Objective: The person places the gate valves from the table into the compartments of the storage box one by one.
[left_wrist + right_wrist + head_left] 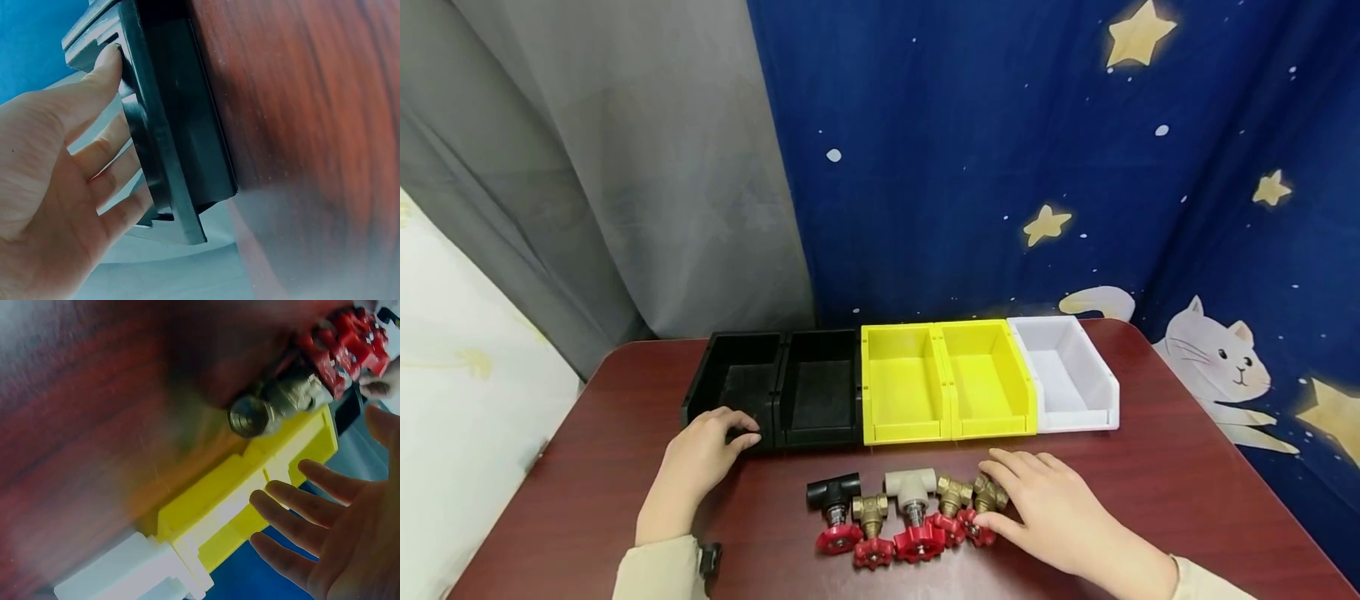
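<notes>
My left hand [703,454] is at the front of the leftmost black bin [752,379]; in the left wrist view the hand [56,156] has its thumb and fingers at the rim of the black bin [181,112]. My right hand [1048,508] reaches over the rightmost brass valve [989,493], fingers spread and relaxed; whether it touches the valve is unclear. In the right wrist view the right hand [331,531] holds nothing, beside a brass valve [287,397]. Left of that valve lie another brass valve [954,493], a beige valve [912,487], a brass valve [871,512] and a black valve [833,493], all with red handwheels.
Behind the valves, a second black bin [820,387], two yellow bins [906,432] [992,427] and a white bin [1078,419] stand in a row on the reddish-brown table [760,533]. Grey and blue curtains hang behind the table.
</notes>
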`<control>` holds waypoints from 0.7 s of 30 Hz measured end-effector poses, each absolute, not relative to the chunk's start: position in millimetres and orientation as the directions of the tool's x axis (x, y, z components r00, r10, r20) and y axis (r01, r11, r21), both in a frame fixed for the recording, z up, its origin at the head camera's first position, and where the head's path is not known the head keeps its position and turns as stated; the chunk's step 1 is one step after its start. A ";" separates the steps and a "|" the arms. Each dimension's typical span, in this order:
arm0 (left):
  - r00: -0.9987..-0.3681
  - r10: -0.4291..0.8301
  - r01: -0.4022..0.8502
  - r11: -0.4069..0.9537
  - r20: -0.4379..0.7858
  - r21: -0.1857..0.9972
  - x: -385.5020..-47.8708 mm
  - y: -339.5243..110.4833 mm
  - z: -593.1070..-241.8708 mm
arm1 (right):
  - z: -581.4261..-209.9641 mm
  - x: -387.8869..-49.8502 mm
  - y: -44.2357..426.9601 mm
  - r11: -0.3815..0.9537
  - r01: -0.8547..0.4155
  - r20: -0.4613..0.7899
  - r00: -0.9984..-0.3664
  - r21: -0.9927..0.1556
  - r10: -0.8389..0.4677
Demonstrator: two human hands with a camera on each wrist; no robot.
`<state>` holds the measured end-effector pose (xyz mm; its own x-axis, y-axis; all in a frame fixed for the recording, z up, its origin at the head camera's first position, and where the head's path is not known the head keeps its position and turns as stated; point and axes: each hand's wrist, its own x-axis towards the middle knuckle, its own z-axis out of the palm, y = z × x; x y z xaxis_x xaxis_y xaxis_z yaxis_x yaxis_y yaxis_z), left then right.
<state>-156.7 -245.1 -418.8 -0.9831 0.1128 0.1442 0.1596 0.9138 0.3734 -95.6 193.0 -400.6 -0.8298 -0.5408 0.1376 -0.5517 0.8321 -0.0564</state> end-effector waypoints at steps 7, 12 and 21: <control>-0.987 0.101 0.140 0.920 0.124 0.365 -155.7 -247.0 -414.7 | -412.9 -98.5 189.2 0.826 -0.563 0.145 -0.819 -0.020 -0.555; -0.986 0.104 0.146 0.920 0.131 0.365 -157.4 -246.7 -414.6 | -420.6 -95.8 187.2 0.813 -0.582 0.139 -0.805 0.006 -0.577; -0.987 0.122 0.151 0.922 0.104 0.357 -156.5 -243.4 -416.2 | -432.1 -88.8 181.8 0.835 -0.549 0.097 -0.833 -0.025 -0.545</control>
